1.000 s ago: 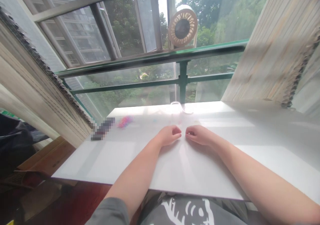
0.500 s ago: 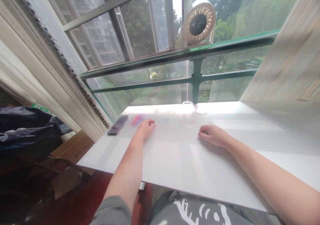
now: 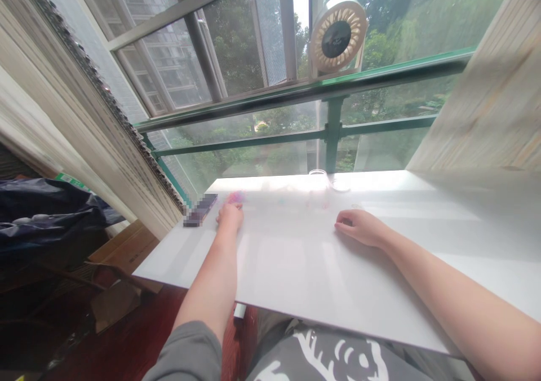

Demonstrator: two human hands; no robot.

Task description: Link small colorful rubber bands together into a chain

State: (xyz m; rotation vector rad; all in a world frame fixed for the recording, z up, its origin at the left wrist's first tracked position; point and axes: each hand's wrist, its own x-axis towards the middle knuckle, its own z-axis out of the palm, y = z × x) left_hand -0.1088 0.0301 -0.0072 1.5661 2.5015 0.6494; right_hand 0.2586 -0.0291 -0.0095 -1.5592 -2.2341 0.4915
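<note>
On the white table (image 3: 296, 262), my left hand (image 3: 230, 216) lies at the near edge of a small pink and purple pile (image 3: 235, 196), its fingers bent in and partly hidden. Farther right, my right hand (image 3: 357, 225) rests on its side with fingers curled together; whatever it may hold cannot be made out. A clear round container (image 3: 318, 182) stands near the table's back edge, between the hands. Beside it on the right lies a pale round lid or dish (image 3: 340, 185). Faint small coloured spots show around the container, too washed out to identify.
A dark, pixelated flat object (image 3: 202, 209) lies left of my left hand. Behind the table run a green railing (image 3: 253, 141) and windows, with a round fan (image 3: 337, 39) above the rail. Curtains hang on both sides. A cardboard box (image 3: 122, 248) sits at the lower left.
My left hand has moved left, to the coloured pile, and now covers part of it. The right hand has stayed in place with its fingers curled.
</note>
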